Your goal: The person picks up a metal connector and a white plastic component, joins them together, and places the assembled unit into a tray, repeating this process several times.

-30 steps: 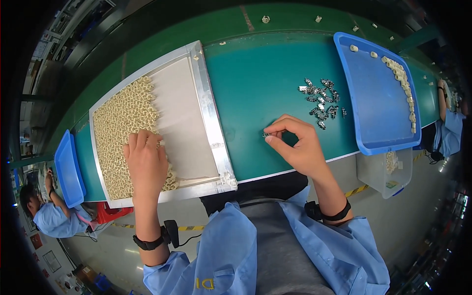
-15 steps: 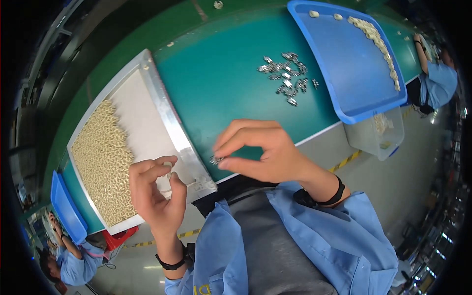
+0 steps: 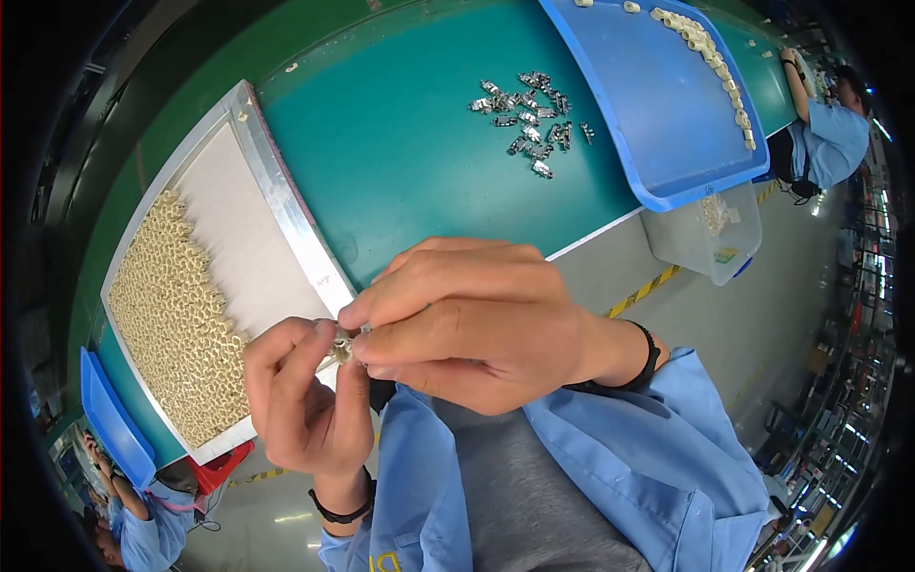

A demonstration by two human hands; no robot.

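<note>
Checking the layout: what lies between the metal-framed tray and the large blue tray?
In the head view, green tabletop and a loose cluster of silvery parts, nearer the large blue tray than the metal-framed tray.

Cream parts (image 3: 172,324), silver clips (image 3: 530,117), green tabletop (image 3: 400,143); held piece (image 3: 340,350) (half-hidden) perhaps cream.

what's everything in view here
Table: one, green, centre
Framed tray: one, grey, table's left
Loose pieces: many, cream, inside it
Metal parts: many, silver, mid-table
Large tray: one, blue, table's right
Row pieces: several, cream, inside that
Small tray: one, blue, far left
Bin: one, clear, below large tray
Co-workers: two, blue-clad, far left, far right
Small parts: count unclear, pale, between fingertips
Left hand: one, black-strapped, centre
Right hand: one, black-strapped, centre
</note>
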